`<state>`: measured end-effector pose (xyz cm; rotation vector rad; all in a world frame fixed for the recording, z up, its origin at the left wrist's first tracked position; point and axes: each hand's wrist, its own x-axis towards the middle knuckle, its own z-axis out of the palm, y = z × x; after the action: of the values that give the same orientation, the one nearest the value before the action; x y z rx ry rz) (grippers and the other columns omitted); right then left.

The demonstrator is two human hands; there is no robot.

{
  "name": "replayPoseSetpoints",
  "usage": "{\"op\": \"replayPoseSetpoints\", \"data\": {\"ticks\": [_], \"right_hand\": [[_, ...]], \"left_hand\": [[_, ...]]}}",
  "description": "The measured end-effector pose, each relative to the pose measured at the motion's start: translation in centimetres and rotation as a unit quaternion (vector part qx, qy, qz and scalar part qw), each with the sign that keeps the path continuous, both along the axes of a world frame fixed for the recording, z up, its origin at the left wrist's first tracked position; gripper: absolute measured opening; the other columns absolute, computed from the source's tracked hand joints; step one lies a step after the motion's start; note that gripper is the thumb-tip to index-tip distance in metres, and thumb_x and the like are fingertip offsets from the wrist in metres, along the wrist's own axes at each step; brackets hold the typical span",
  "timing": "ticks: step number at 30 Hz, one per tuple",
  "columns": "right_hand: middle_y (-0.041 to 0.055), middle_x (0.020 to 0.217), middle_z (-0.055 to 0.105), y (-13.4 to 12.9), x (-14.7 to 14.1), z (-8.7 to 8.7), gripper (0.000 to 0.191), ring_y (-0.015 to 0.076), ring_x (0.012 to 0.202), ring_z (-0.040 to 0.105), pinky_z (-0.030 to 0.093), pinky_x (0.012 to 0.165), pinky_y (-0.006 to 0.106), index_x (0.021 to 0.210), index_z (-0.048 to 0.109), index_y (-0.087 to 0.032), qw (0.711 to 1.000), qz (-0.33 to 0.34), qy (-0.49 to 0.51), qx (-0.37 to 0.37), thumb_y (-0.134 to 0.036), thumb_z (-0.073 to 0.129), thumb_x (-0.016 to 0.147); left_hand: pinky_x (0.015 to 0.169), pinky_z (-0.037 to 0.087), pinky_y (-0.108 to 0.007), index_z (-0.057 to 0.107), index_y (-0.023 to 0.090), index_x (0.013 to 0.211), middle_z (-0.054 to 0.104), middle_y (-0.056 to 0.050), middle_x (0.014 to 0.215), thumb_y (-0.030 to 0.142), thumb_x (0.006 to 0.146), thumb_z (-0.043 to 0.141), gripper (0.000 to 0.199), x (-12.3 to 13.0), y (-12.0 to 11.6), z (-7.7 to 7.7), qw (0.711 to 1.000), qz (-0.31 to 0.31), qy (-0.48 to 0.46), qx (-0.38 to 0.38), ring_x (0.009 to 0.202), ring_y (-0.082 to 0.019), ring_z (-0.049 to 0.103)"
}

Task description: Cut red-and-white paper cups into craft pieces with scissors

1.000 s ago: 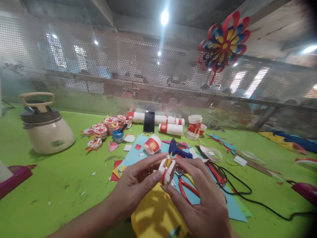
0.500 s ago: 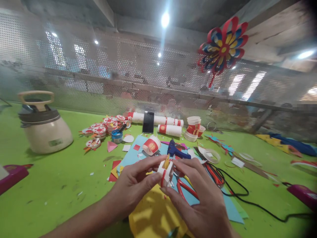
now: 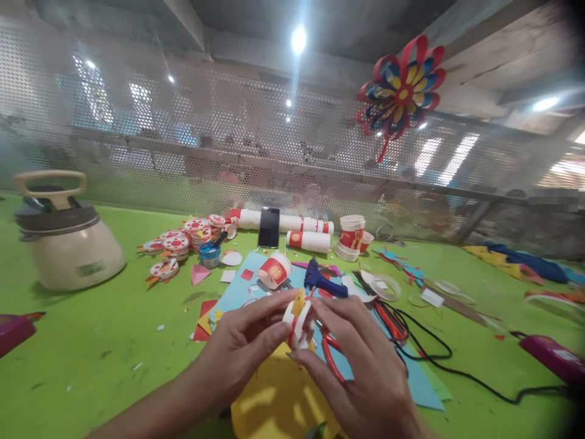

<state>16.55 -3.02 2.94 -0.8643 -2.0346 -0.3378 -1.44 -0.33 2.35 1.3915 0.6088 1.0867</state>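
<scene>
Between my two hands, above the yellow round piece (image 3: 274,390), is a small white and red paper craft (image 3: 299,326) with a yellow tip standing up on it. My left hand (image 3: 249,341) pinches its left side with thumb and fingers. On the other side, my right hand (image 3: 361,353) grips its right edge, thumb underneath. Red-handled scissors (image 3: 333,356) lie just behind my right fingers, partly covered. A red and white paper cup (image 3: 275,271) rests tilted on light blue paper (image 3: 240,286), beside a blue glue gun (image 3: 322,279).
A beige jug (image 3: 68,250) stands at the left. Several round paper crafts (image 3: 176,244) are piled near a blue jar (image 3: 210,255). Behind are a phone (image 3: 269,227) and stacked cups (image 3: 309,241). A black cord (image 3: 484,385) crosses the green table on the right.
The paper craft has turned a little in my fingers, its red band now further left. The whole scene has shifted slightly left as my head moved. Both hands keep their hold.
</scene>
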Motion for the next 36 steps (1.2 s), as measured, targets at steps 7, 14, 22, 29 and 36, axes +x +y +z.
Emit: {"op": "replayPoseSetpoints", "data": {"ticks": [7,14,22,29,36], "right_hand": [[0.0106,0.105,0.058,-0.6,-0.1,0.4,0.041,0.0218,0.095,0.055,0.05,0.078,0.034,0.116,0.052,-0.012,0.996,0.023,0.064,-0.049,-0.02,0.068,0.079],[0.0036,0.094,0.061,-0.1,0.8,1.8,0.023,0.0146,0.08,0.058,0.049,0.068,0.026,0.104,0.059,-0.018,0.97,0.046,0.15,-0.183,-0.018,0.064,0.082],[0.0031,0.087,0.062,0.7,1.1,2.4,0.011,0.0172,0.084,0.056,0.046,0.077,0.034,0.091,0.067,-0.019,0.903,0.156,0.164,-0.365,-0.025,0.062,0.085],[0.0016,0.08,0.064,1.5,0.9,1.2,0.012,0.0138,0.074,0.058,0.047,0.071,0.029,0.083,0.067,-0.017,0.777,0.18,0.311,-0.516,-0.028,0.069,0.078],[-0.0004,0.064,0.061,2.7,0.8,0.0,0.014,0.0077,0.057,0.053,0.043,0.055,0.02,0.077,0.068,-0.013,0.617,0.225,0.459,-0.598,-0.025,0.074,0.074]], "left_hand": [[0.097,0.039,-0.038,0.061,0.029,0.118,0.062,-0.005,0.122,0.026,0.084,0.062,0.034,-0.1,0.5,-1.1,0.99,-0.066,-0.085,-0.088,0.111,-0.024,0.055],[0.096,0.036,-0.037,0.062,0.023,0.117,0.063,-0.009,0.118,0.025,0.078,0.066,0.039,-0.5,0.4,-1.1,0.967,-0.094,-0.165,-0.17,0.111,-0.027,0.054],[0.072,0.043,-0.025,0.06,0.02,0.119,0.066,-0.009,0.1,0.022,0.085,0.058,0.034,-0.6,0.7,-1.1,0.965,-0.119,-0.161,-0.168,0.082,-0.016,0.06],[0.073,0.046,-0.027,0.069,0.017,0.09,0.064,-0.004,0.085,0.034,0.08,0.065,0.019,-0.2,0.5,-0.7,0.973,-0.048,-0.131,-0.185,0.077,-0.016,0.058],[0.064,0.045,-0.025,0.067,0.014,0.079,0.061,-0.003,0.07,0.028,0.077,0.067,0.014,-0.1,0.6,-0.2,0.978,-0.026,-0.072,-0.195,0.064,-0.014,0.055]]}}
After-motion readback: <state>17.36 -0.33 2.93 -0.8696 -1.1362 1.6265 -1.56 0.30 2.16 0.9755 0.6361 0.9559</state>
